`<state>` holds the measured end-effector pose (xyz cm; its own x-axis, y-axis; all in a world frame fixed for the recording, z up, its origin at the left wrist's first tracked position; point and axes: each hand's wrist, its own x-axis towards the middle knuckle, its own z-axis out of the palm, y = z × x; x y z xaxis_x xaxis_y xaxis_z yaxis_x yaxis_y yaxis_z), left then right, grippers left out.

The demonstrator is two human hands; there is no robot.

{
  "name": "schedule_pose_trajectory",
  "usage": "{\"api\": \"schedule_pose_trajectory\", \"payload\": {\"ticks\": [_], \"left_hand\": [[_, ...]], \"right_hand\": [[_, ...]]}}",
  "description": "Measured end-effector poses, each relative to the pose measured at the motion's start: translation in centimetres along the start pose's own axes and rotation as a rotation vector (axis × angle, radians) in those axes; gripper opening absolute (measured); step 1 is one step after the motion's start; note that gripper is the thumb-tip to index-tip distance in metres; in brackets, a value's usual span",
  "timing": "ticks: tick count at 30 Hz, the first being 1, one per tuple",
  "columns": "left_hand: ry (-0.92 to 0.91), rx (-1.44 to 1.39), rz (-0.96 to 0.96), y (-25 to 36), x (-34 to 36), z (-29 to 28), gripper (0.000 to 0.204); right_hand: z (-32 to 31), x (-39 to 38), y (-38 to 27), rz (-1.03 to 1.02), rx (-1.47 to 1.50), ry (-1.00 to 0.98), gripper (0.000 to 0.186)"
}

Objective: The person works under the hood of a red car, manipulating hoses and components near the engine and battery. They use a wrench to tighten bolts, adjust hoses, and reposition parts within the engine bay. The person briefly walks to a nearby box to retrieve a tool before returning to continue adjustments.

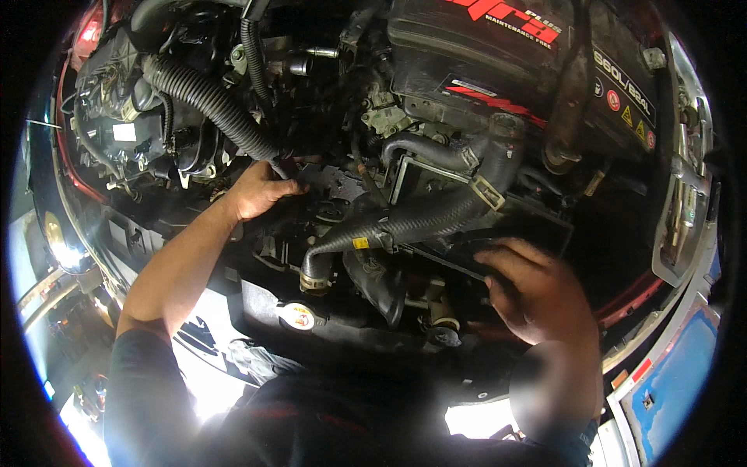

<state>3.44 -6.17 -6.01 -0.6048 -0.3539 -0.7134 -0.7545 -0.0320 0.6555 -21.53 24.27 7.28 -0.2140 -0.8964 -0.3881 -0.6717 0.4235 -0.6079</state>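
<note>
Possibly, tugging could split the ribbed black plastic hose [214, 105] beside the left hand [261, 191] — its fingers' grip unclear — while the right hand [541, 288] curls, fingers apart.

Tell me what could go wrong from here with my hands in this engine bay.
Your left hand is right by the lower end of the ribbed tube, so an awkward push might kink or loosen it. Your right hand is bare and close to the black housing rim, which could scrape it. The thick black hose crosses between both hands, so either might knock it.
</note>
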Motion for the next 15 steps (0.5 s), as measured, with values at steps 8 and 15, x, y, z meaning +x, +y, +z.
{"api": "schedule_pose_trajectory", "payload": {"ticks": [8, 15], "left_hand": [[0.149, 0.679, -0.055, 0.7, -0.8, -0.9, 0.052], [0.062, 0.723, 0.104, 0.2, -2.2, -2.9, 0.056]], "right_hand": [[0.1, -0.4, 0.7, 0.200, -0.122, -0.149, 0.037], [0.2, -0.5, 1.5, 0.118, -0.157, -0.151, 0.043]]}}
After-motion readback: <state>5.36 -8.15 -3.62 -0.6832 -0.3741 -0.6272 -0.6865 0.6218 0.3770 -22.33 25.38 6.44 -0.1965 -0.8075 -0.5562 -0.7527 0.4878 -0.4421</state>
